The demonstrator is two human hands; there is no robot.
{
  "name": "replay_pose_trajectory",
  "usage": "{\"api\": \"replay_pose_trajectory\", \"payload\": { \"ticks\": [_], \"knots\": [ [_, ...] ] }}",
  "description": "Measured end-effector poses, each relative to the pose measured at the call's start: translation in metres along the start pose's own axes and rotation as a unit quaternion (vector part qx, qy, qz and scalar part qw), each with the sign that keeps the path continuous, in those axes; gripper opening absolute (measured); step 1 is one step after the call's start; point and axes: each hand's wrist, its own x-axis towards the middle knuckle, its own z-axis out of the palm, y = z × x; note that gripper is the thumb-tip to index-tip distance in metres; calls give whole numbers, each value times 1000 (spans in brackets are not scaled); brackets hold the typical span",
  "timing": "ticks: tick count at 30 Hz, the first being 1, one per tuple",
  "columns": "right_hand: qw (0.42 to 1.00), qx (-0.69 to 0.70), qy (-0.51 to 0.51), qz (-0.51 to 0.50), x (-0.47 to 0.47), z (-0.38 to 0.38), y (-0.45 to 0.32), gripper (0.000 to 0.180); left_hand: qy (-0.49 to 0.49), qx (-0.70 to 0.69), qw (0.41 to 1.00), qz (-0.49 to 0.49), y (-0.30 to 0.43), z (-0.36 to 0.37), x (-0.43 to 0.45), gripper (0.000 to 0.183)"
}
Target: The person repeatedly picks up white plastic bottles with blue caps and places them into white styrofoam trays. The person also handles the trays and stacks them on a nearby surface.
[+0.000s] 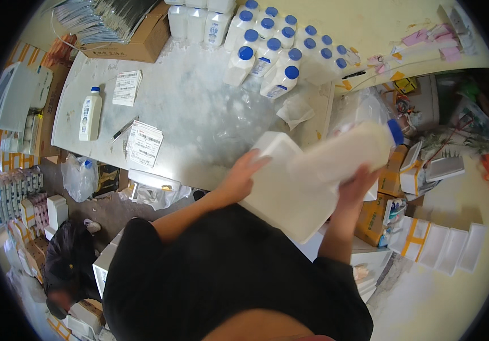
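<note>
Tilted above a white foam box (287, 209) is a large white bottle with a blue cap (342, 153), blurred by motion. My right hand (357, 183) grips this bottle from below, near its capped end. At the box's left edge, my left hand (240, 177) holds the rim with its fingers over the side. The box leans at the front edge of a grey table (193, 106), close to my body. Its inside is partly covered by the bottle. A crumpled white wrapper (295, 111) lies beyond the box.
Several blue-capped bottles (266, 51) stand at the table's back. One smaller bottle (90, 115) is at the left, near printed labels (144, 145) and a marker pen (125, 129). A cardboard box (129, 47) holds silvery bags. A person in dark clothing (72, 260) is at lower left.
</note>
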Motion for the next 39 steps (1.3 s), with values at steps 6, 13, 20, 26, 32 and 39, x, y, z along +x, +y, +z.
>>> {"api": "replay_pose_trajectory", "payload": {
  "ticks": [6,13,20,26,32,39],
  "knots": [
    [908,-255,-331,-15,-101,-38,79,84,126,24,990,-59,6,-38,-44,82],
    [668,-322,-663,108,-122,-22,147,79,163,118,974,-106,-29,-52,-95,78],
    [755,-309,-578,-14,-49,2,152,57,255,59,955,-141,-55,-38,-102,74],
    [711,-594,-312,-210,124,98,161,42,271,83,953,-107,-60,-50,-84,70],
    [621,-697,-319,-163,125,133,188,50,293,62,946,-122,-61,-55,-71,67],
    [815,-506,-267,-86,118,94,96,42,291,66,946,-123,-60,-54,-73,68]
  ]
}}
